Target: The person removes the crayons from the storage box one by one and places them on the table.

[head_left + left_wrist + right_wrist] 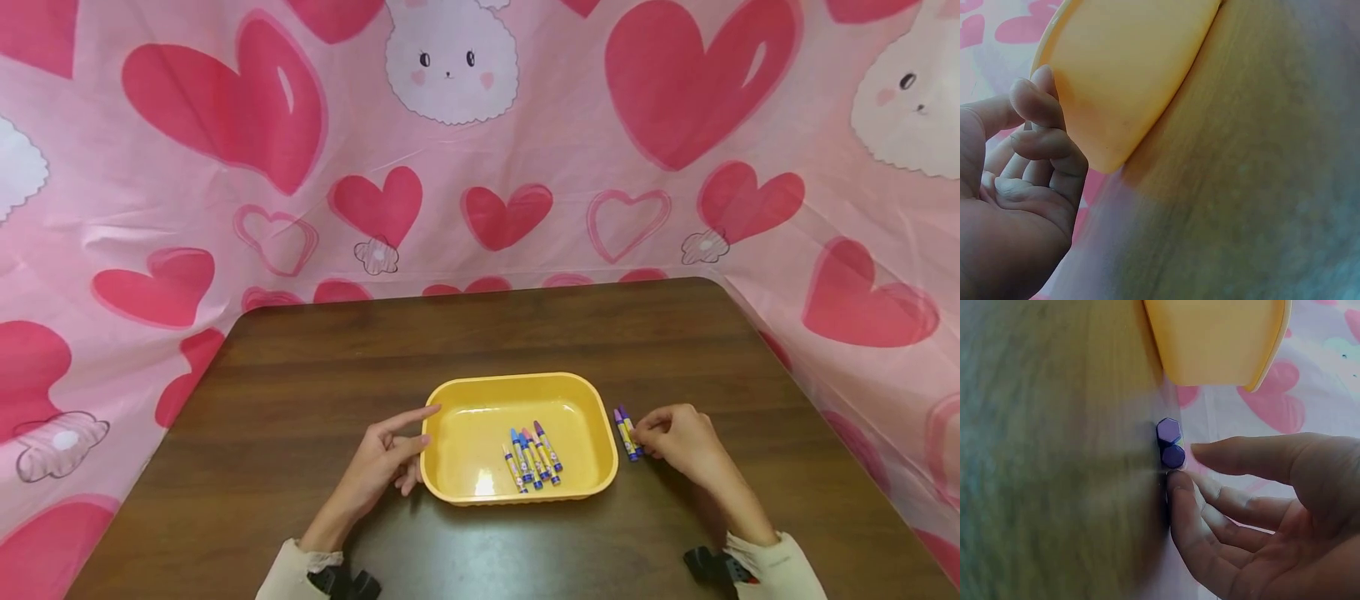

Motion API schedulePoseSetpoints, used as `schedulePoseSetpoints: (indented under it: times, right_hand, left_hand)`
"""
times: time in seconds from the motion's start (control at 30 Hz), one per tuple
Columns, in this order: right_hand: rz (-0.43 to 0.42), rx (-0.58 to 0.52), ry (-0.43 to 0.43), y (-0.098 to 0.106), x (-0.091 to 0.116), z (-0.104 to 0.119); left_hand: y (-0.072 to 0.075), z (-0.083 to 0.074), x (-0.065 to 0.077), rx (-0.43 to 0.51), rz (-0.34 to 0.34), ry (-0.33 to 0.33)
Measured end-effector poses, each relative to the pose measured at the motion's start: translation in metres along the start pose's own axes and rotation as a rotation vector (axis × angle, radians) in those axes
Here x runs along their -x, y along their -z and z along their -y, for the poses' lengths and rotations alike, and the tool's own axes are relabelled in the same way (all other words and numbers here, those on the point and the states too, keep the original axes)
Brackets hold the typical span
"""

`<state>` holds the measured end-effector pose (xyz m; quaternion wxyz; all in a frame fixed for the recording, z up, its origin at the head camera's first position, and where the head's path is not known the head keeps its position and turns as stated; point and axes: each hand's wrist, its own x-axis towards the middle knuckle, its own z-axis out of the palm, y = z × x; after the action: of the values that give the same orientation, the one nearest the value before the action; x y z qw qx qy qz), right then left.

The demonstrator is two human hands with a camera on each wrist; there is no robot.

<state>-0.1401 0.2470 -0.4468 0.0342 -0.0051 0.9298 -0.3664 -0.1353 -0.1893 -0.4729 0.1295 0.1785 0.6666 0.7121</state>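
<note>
In the head view, a yellow plastic tray (pixel 480 385) holds several crayons (pixel 542 446) with yellow wrappers and blue, pink, purple or pale tips. My left hand (pixel 382 458) is at the tray's left end; its extended index finger rests over the rim and the thumb touches the edge. Two purple crayons (pixel 624 433) lie side by side on the table, right of the tray. Beside them is my right hand (pixel 678 437). In the right wrist view, its index fingertip is against the dark purple crayon (pixel 1173 457), while the thumb stands slightly apart; the lilac crayon (pixel 1169 430) lies alongside.
The dark brown wooden table (pixel 337 350) has rounded far corners. Behind it and along both sides hangs a pink cloth (pixel 450 150) printed with hearts and white animal faces. A dark blue bit shows under the right fingers, too hidden to identify.
</note>
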Motion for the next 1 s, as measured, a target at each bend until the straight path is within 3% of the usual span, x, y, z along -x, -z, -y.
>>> schedulePoseSetpoints:
  times: [0.4, 0.67, 1.0]
  right_hand:
    - [0.021, 0.000, -0.036, -0.002, 0.002, 0.001]
    - [0.024, -0.079, -0.047, -0.002, 0.005, 0.001]
    - [-0.104, 0.046, 0.037, 0.008, 0.009, 0.010]
  left_hand:
    - [0.001, -0.001, 0.002, 0.004, -0.007, 0.011]
    - [0.000, -0.002, 0.000, 0.004, -0.011, 0.010]
    - [-0.002, 0.000, 0.001, 0.028, -0.012, 0.021]
